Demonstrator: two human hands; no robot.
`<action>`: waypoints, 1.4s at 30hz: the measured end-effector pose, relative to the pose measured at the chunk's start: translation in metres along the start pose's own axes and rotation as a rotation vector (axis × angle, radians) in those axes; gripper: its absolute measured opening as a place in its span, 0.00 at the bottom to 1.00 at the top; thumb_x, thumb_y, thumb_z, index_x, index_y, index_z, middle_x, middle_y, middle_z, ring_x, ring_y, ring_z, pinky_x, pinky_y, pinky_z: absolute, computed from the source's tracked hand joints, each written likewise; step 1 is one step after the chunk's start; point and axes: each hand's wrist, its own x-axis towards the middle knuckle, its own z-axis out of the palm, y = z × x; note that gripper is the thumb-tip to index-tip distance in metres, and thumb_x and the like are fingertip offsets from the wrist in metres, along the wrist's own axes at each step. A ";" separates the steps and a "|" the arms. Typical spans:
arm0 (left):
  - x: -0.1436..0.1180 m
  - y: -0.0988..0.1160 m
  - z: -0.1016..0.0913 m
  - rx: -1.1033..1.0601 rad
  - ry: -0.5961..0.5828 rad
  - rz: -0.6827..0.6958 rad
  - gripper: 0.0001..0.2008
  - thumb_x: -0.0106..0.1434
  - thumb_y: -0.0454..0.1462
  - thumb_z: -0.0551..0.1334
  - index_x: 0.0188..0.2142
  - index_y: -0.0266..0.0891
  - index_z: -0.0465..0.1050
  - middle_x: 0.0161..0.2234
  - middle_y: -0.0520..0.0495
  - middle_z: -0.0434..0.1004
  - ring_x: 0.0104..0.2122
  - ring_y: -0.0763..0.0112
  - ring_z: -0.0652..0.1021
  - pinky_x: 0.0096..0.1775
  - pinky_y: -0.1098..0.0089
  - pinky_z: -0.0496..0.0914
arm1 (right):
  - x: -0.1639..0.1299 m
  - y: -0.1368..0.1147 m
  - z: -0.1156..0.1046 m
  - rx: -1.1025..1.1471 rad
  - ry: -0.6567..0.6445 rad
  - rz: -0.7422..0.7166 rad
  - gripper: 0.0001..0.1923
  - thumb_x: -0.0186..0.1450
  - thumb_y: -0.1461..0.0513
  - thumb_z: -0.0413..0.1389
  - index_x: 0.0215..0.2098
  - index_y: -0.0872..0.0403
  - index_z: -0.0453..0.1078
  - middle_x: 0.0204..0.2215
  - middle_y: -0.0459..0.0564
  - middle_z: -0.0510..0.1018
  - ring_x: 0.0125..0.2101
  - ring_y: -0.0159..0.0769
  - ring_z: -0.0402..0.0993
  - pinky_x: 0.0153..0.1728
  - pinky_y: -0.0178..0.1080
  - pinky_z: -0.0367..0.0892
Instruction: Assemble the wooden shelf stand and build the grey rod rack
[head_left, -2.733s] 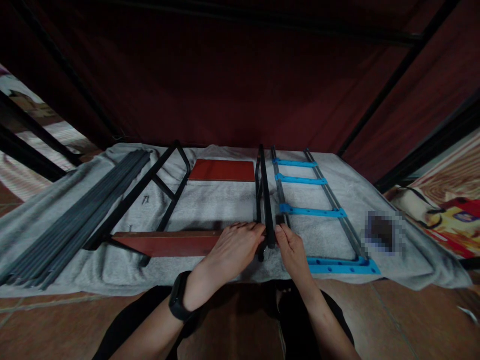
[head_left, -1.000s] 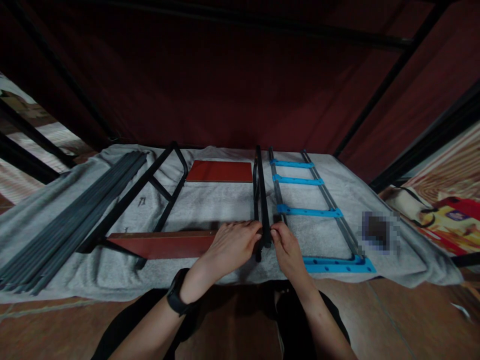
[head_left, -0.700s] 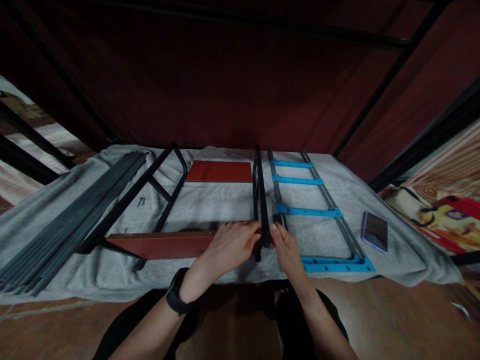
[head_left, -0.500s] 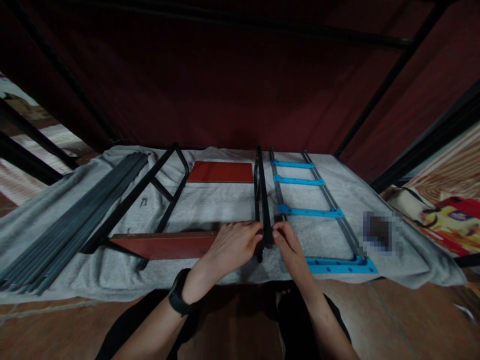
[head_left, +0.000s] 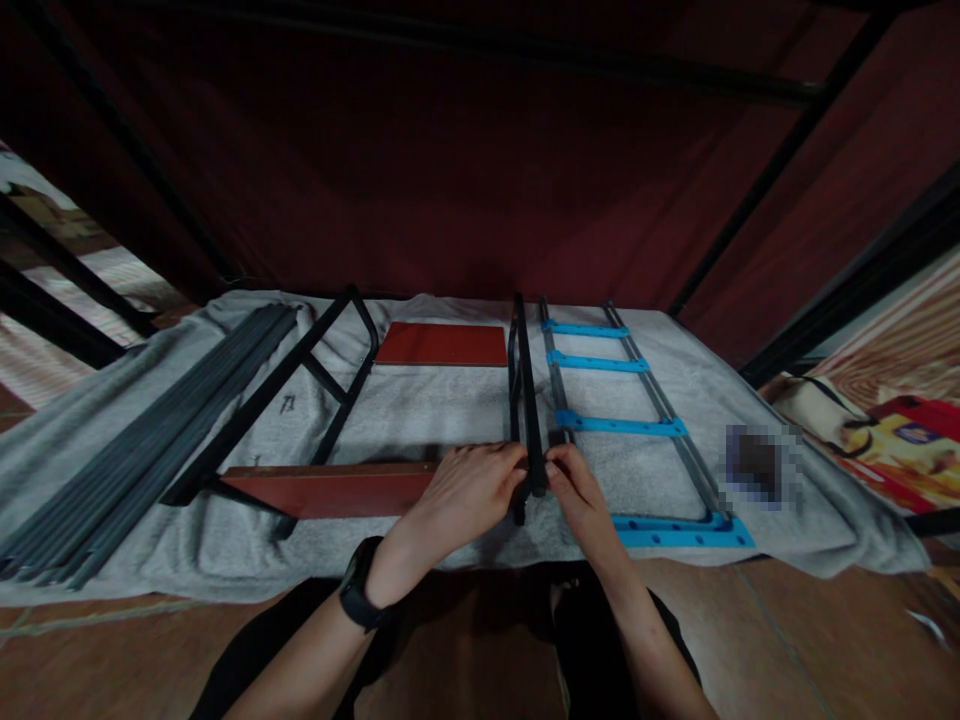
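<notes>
Seen from above, a person's two bare hands met at the near edge of a grey blanket [head_left: 420,420] spread on the floor. The left hand [head_left: 469,490], a dark band at its wrist, had its fingers curled around the near end of an upright black metal frame [head_left: 525,400], and the right hand [head_left: 581,495] pinched the same end from the other side – thumb and fingertips pressed to the bar. The frame stood on edge, running from the near edge toward the far edge at the blanket's middle. A long red board [head_left: 330,490] lay against its left side under the left hand; a grey ladder rack with blue rungs [head_left: 622,425] lay flat just right of it. A bundle of grey rods [head_left: 142,440] sat at the left edge. Balanced on its narrow edge, the frame looked likely to tip onto the rack if either grip slackened – and fingers could be nipped between bar and board.
</notes>
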 end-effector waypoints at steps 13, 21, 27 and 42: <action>-0.001 0.002 -0.002 0.018 -0.020 -0.005 0.13 0.72 0.38 0.52 0.52 0.45 0.71 0.45 0.48 0.82 0.44 0.58 0.81 0.43 0.61 0.72 | 0.001 -0.004 0.001 -0.039 -0.002 0.047 0.15 0.73 0.50 0.45 0.36 0.49 0.64 0.27 0.41 0.66 0.30 0.33 0.65 0.33 0.36 0.59; -0.002 0.002 -0.002 0.013 -0.038 -0.003 0.14 0.72 0.38 0.51 0.53 0.44 0.70 0.44 0.47 0.82 0.43 0.58 0.81 0.44 0.61 0.72 | 0.005 -0.004 0.008 -0.185 0.027 -0.010 0.17 0.74 0.50 0.42 0.34 0.49 0.61 0.26 0.42 0.65 0.28 0.33 0.63 0.31 0.37 0.56; -0.002 0.004 -0.006 -0.002 -0.021 -0.010 0.11 0.71 0.37 0.52 0.49 0.44 0.70 0.42 0.48 0.82 0.42 0.61 0.81 0.42 0.65 0.72 | 0.002 -0.002 0.007 -0.116 0.031 0.066 0.18 0.73 0.47 0.44 0.34 0.48 0.62 0.25 0.41 0.65 0.27 0.34 0.64 0.30 0.37 0.58; -0.003 0.004 -0.006 0.016 -0.032 0.001 0.11 0.72 0.37 0.52 0.50 0.44 0.69 0.42 0.48 0.82 0.42 0.60 0.81 0.42 0.63 0.71 | 0.004 -0.001 0.007 0.047 -0.003 0.135 0.21 0.71 0.44 0.45 0.30 0.49 0.61 0.24 0.42 0.63 0.27 0.34 0.62 0.29 0.37 0.59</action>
